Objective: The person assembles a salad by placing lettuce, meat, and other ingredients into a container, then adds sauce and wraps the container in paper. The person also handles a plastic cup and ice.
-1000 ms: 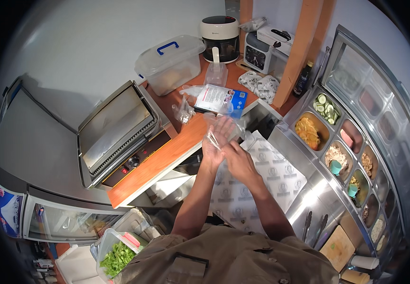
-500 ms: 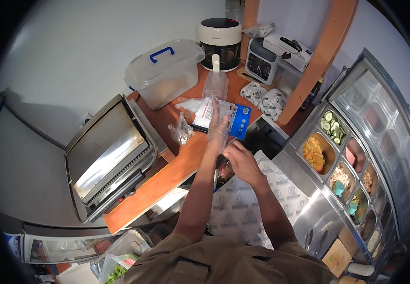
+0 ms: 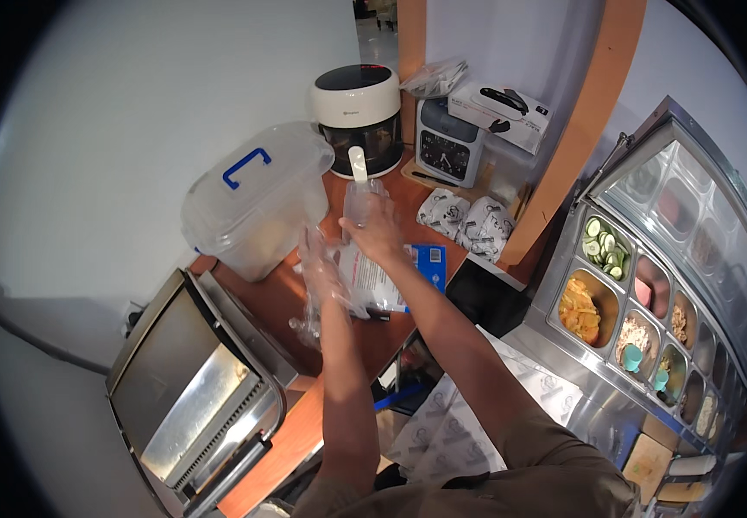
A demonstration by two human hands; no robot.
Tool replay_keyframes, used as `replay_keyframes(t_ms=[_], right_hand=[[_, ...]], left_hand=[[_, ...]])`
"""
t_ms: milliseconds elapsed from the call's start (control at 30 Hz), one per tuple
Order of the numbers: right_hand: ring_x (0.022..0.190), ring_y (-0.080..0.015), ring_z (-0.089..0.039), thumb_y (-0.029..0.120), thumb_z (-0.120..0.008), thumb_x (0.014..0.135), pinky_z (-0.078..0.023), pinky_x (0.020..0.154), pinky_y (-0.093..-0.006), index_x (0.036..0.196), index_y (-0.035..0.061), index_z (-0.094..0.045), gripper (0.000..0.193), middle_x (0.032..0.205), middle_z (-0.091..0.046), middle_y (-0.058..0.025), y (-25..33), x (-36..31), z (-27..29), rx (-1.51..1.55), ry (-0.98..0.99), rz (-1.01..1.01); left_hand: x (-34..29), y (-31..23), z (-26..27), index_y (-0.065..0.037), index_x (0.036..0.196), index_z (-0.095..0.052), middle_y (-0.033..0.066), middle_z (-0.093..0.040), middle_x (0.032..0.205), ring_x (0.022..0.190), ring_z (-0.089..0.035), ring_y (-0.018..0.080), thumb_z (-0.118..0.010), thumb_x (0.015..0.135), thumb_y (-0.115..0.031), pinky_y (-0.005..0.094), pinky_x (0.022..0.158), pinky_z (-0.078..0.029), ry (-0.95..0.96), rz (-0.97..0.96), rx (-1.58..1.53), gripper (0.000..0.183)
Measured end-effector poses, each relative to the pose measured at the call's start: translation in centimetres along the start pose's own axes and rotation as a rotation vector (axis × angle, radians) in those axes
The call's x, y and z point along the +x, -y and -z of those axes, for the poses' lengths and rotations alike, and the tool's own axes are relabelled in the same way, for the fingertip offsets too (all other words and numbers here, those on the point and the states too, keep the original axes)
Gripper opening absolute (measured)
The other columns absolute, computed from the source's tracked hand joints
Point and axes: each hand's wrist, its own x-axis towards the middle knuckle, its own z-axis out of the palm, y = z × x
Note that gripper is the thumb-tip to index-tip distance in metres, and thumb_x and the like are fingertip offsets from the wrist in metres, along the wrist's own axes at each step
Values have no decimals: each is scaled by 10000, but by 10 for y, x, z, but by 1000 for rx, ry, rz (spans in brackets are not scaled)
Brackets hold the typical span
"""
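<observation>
My left hand wears a loose clear plastic glove, its fingers stretched out above the counter, apart from anything graspable. To its right, my bare right hand reaches over the counter, thumb apart from the fingers. Its fingertips overlap a clear plastic container in front of the air fryer's pale handle; contact is hard to make out. Under my forearms lies a white and blue glove packet, partly covered. Crumpled clear plastic sits beside my left wrist.
A lidded clear bin and an air fryer stand at the back. Paper-wrapped bundles lie near a clock. A contact grill is at left. Steel food pans line the right, beside patterned paper.
My right hand has left my left wrist and reached forward to the clear container. My gloved left hand has moved left and nearer to me. The view has shifted.
</observation>
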Motion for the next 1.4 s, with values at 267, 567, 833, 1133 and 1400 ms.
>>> replay_keyframes(t_ms=[267, 567, 833, 1133, 1400], right_hand=[[1405, -474, -375, 414, -758, 770, -403, 1122, -545, 1560, 126, -269, 973, 1600, -219, -228, 1, 53, -30, 18, 284, -377], [1417, -506, -319, 268, -781, 758, -334, 1160, -526, 1513, 52, -320, 911, 1568, -222, -295, 17, -8, 56, 249, -250, 101], [1405, -322, -366, 356, -843, 753, -328, 1144, -440, 1550, 48, -272, 1028, 1528, -329, -183, -13, -165, 200, 734, -337, 200], [1306, -255, -428, 399, -816, 677, -377, 1071, -434, 1339, 117, -385, 838, 1506, -290, -137, -66, -288, 294, 1200, 272, 29], [1257, -329, -483, 280, -780, 859, -442, 999, -461, 1235, 105, -595, 454, 1272, -548, -163, -76, -412, 383, 102, 178, 79]], left_hand=[[-15, 49, 21, -35, 1535, -375, 172, -489, 1488, 1320, -492, 241, -599, 1018, -233, 368, 1084, -411, 122, -31, 40, 597], [-36, 19, -31, -35, 1538, -353, 144, -559, 1345, 1247, -532, 230, -616, 1006, -332, 358, 1070, -427, 289, -19, -170, 664], [-116, 18, -10, -41, 1223, -591, 127, -661, 1090, 963, -671, 236, -596, 983, -159, 361, 844, -595, 342, 439, -683, 268], [-327, 27, 35, -47, 1395, -498, 115, -585, 1296, 1180, -585, 217, -571, 1012, -334, 382, 993, -489, 718, 657, -132, 485], [-415, 1, 45, -10, 1374, -494, 117, -566, 1301, 1200, -543, 197, -589, 901, -293, 348, 1044, -421, 1035, 723, 116, 559]])
